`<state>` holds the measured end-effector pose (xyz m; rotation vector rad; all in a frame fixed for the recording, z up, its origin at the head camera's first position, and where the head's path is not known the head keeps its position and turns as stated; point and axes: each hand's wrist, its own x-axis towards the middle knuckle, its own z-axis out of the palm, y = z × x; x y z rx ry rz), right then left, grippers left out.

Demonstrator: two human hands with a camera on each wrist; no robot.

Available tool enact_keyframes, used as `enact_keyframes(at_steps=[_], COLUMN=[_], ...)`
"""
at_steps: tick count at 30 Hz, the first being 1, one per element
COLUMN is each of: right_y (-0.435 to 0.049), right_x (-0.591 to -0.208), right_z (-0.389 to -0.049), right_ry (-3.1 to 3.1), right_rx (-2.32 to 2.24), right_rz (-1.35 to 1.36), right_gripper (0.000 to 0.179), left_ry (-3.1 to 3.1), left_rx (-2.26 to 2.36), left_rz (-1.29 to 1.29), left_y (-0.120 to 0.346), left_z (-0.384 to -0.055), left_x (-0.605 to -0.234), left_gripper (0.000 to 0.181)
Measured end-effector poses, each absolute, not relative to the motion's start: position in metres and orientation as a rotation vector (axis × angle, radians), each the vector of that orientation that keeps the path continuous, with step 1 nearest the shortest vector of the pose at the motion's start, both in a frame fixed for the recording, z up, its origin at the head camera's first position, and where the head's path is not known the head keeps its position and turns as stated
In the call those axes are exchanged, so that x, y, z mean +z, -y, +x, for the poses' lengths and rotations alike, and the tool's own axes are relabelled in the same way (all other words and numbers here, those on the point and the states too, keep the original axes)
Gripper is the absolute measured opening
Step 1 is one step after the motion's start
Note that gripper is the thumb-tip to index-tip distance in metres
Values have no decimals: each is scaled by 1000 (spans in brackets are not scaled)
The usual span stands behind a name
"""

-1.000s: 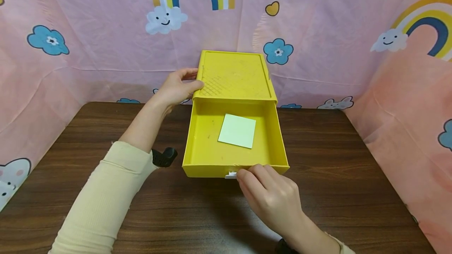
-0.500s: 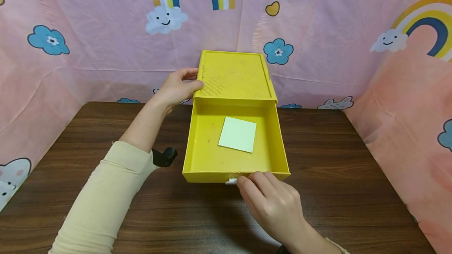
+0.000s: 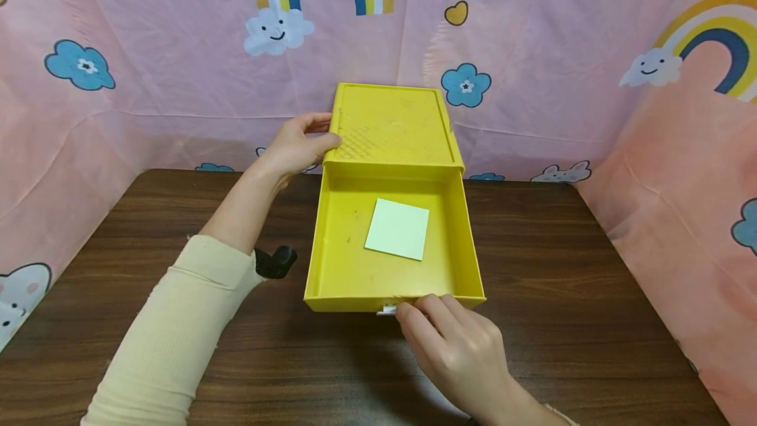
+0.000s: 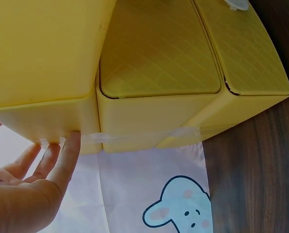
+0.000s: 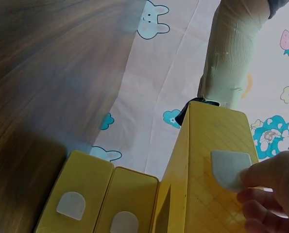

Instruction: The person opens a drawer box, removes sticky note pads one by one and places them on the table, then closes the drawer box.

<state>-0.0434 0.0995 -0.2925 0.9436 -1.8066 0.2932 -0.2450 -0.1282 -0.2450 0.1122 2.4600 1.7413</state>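
Note:
A yellow drawer cabinet (image 3: 393,125) stands at the back of the table, its top drawer (image 3: 343,275) pulled far out. Inside that drawer lies a square pad of pale green sticky notes (image 3: 398,229), slightly turned. My right hand (image 3: 458,350) pinches the drawer's white handle (image 5: 230,170) between thumb and fingers. Against the cabinet's left side rests my left hand (image 3: 298,143), thumb at the top edge. The left wrist view shows that hand's extended fingers (image 4: 69,155) touching the side wall.
Below the pulled drawer are two shut lower drawers (image 5: 81,179) with white handles. Clear tape (image 4: 149,135) runs along the cabinet's side. The dark wooden table (image 3: 562,307) is backed by a pink patterned cloth (image 3: 532,38).
My right hand has drawn the top drawer farther out toward me, and the sticky notes have come along with it. The left hand has stayed in place on the cabinet.

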Motion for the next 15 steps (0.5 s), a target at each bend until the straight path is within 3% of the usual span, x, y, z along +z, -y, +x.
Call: enact_keyframes(at_steps=[15], right_y=[-100], right_x=[-296], right_z=[-43], right_ry=[1783], right_rx=[274], right_rz=[941], right_gripper=[24], left_ry=[-2467], left_rx=[1743], left_rz=[110], left_y=[128], left_z=[-246], left_x=[-246], left_gripper=[56])
